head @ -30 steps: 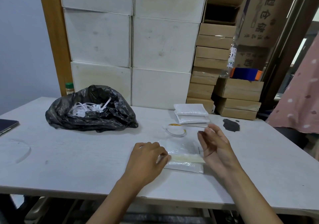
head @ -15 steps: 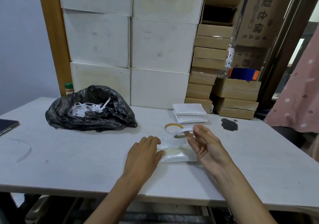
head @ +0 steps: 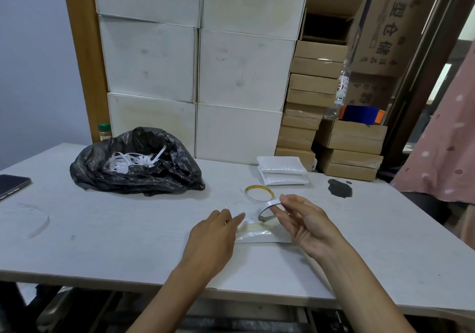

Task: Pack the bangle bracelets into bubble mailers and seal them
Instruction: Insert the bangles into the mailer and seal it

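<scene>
Hands meet over a bubble mailer [head: 259,237] lying flat on the white table [head: 128,242], near its front edge. The left hand [head: 213,240] lies palm down on the mailer's left end, fingers straight and together, pressing it to the tabletop without curling round anything. The right hand [head: 305,222] is raised just above the mailer's right end, palm turned inward. Its thumb and forefinger pinch the top of a white strip [head: 268,204] while the other fingers hang loosely spread. The strip curls down in an arc from that pinch to the mailer's upper edge. Something pale yellow shows through the mailer's face, but I cannot tell what it is. A bangle [head: 259,193] with a yellow rim lies flat on the table just beyond the mailer, touched by neither hand. Behind it, near the table's back edge, sits a small stack of mailers [head: 281,171]. Well off to the left, a crumpled black bag [head: 154,176] holds a tangle of white strips, and a phone [head: 12,185] lies at the far left edge. White boxes [head: 195,70] and brown cartons [head: 311,96] are stacked against the wall behind.
</scene>
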### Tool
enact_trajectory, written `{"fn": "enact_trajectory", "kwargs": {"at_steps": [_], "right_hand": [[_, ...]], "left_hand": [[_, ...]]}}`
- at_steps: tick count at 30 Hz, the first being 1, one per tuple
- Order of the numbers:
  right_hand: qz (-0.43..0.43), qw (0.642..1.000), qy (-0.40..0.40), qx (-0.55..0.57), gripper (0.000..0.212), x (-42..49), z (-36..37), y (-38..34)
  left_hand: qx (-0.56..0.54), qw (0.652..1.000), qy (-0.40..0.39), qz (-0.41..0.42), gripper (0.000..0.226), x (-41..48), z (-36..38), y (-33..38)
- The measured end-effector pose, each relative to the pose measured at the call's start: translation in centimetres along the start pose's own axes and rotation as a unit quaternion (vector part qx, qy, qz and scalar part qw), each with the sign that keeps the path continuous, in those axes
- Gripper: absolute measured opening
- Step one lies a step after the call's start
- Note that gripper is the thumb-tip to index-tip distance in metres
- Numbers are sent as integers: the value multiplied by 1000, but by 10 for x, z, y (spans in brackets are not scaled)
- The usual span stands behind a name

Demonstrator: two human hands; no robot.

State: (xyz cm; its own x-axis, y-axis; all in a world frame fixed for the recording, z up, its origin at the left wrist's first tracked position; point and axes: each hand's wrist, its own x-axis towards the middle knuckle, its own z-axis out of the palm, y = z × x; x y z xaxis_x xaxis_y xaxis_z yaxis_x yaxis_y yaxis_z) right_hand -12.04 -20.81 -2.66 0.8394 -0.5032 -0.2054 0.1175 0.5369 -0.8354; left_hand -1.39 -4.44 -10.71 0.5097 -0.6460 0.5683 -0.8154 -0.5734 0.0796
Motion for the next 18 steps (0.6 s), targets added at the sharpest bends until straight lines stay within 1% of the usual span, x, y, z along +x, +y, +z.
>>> {"fn": "enact_trajectory", "kwargs": {"at_steps": [2,5,7,8,10,13,16,18], "right_hand": [[-9,1000,0,-17,21,0,-1,-1],[-34,998,14,-51,25,1,-5,-4],[-65,992,37,-101,26,3,-7,-9],[-88,984,54,-146,26,3,-9,-13],[-131,954,83,-258,23,5,-12,-21],[-158,898,112,-394,22,9,-21,-27],[-157,860,113,-473,23,11,-27,-27],[-156,835,108,-517,23,12,-32,-26]], "left_hand": [[17,1000,-7,21,48,0,1,-1],[17,999,-4,30,41,-1,2,-2],[14,999,-12,32,36,-3,2,-2],[11,999,-11,34,34,-4,3,-2],[14,999,-5,33,32,-5,2,-2],[15,999,11,31,24,-4,1,1],[6,999,20,29,25,-1,-3,1],[21,999,23,34,14,2,-3,3]]}}
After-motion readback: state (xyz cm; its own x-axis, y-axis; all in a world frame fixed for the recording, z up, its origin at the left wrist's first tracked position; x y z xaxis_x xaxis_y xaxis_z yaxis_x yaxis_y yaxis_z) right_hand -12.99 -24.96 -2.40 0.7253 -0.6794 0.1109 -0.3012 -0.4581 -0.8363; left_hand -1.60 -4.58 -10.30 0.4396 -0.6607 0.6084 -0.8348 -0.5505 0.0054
